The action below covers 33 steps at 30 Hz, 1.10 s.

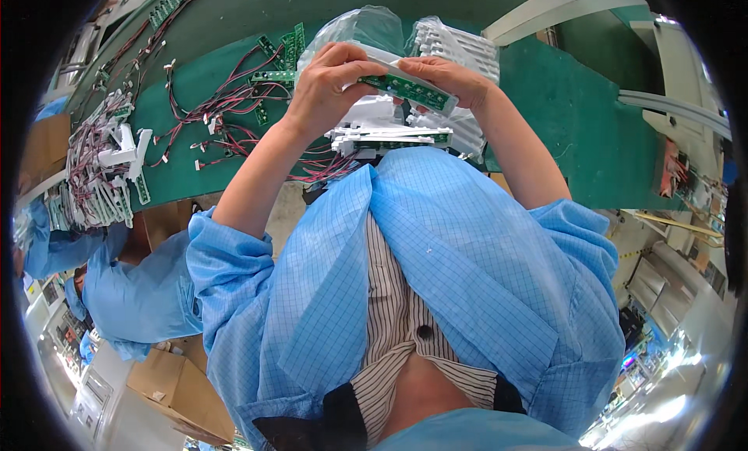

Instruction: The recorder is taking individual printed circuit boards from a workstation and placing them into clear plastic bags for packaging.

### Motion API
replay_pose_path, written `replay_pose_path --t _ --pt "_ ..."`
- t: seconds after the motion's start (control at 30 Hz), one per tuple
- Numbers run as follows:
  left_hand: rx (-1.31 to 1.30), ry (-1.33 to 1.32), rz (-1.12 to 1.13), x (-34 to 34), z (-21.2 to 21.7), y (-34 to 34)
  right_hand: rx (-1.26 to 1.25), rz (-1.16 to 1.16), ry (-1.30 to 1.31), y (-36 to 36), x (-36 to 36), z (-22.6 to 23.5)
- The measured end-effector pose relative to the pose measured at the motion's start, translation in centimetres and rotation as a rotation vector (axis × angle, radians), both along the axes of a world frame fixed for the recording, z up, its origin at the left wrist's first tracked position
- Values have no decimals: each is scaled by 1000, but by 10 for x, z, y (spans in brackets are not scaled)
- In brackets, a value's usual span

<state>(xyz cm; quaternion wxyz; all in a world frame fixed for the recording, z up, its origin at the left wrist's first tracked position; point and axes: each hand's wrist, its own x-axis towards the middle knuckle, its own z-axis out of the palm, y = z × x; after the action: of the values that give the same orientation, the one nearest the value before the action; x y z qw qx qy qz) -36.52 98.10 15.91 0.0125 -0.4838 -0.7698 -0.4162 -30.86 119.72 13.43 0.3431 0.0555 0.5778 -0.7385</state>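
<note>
Between both hands is a long green circuit board (418, 92), lying along a white plastic strip-shaped housing (372, 53). My left hand (331, 83) grips the left end, fingers curled over it. My right hand (450, 78) pinches the right part, thumb on top; its other fingers are partly hidden behind the piece. Just below the hands is a pile of white plastic housings (374, 112). One more white housing with a green board (397, 135) lies at the table's near edge, close to my body.
A clear plastic bag (358, 26) and stacked white strips (456, 45) lie behind my hands. Circuit boards with red and black wires (234, 100) spread to the left. A heap of wired white parts (97, 159) sits farther left, near a person in blue (140, 287). Cardboard box (179, 392) below.
</note>
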Motion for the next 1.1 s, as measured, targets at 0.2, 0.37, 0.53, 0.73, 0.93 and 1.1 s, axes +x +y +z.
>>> replay_pose_path --t 0.2,0.37,0.53,0.73,0.93,1.1 --pt "13 -60 21 1 -2 -3 -52 -35 -5 -5 -1 -1" --pt "6 35 22 0 2 -3 -32 -43 8 -8 -4 1" --pt "-3 103 21 -1 3 -7 -4 -57 18 -14 -4 7" --pt "34 48 -20 1 -1 1 89 -16 41 -14 0 2" --pt "-47 77 -20 3 -8 -7 95 -70 71 -15 3 5" --pt "-31 269 70 5 14 -5 191 24 211 -15 -7 15"
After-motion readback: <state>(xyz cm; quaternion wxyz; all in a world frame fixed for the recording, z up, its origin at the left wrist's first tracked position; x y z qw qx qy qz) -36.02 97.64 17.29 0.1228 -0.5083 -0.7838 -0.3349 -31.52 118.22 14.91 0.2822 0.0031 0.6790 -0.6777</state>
